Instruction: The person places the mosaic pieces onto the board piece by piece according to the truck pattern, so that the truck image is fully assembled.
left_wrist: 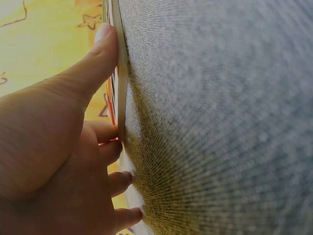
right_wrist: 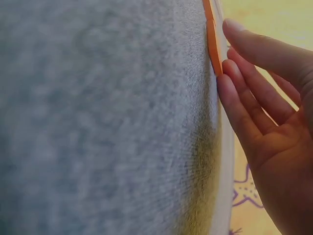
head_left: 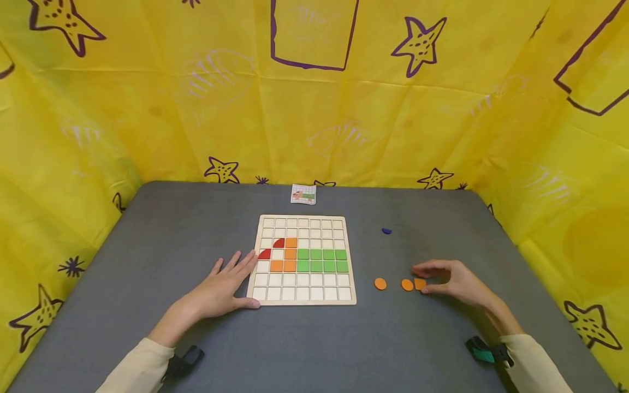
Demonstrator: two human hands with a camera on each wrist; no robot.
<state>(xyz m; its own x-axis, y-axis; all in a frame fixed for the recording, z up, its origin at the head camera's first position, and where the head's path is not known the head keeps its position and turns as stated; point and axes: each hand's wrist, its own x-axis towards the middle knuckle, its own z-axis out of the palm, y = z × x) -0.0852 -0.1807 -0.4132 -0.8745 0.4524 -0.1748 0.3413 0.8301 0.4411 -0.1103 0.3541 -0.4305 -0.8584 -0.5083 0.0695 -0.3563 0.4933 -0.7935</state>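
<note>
My left hand (head_left: 221, 292) lies spread along the left edge of a square wooden grid board (head_left: 304, 303), its thumb and fingertips touching the rim. Set in the board are red quarter-round tiles (head_left: 265, 254), several orange square tiles (head_left: 290, 255) and a block of green square tiles (head_left: 316, 260). On the right, my right hand (head_left: 454, 281) is beside an orange tile with straight edges (head_left: 420, 284). The right wrist view shows its fingertips touching the edge of this orange tile (right_wrist: 213, 49), thumb apart from the fingers. Two orange round tiles (head_left: 380, 284) lie left of that hand.
Farther back on the grey table (head_left: 196, 218) lies a dark blue half-round tile (head_left: 386, 231). A small printed card (head_left: 303, 194) with a coloured grid picture sits behind the board. Yellow patterned cloth (head_left: 314, 109) hangs around the table's back and sides.
</note>
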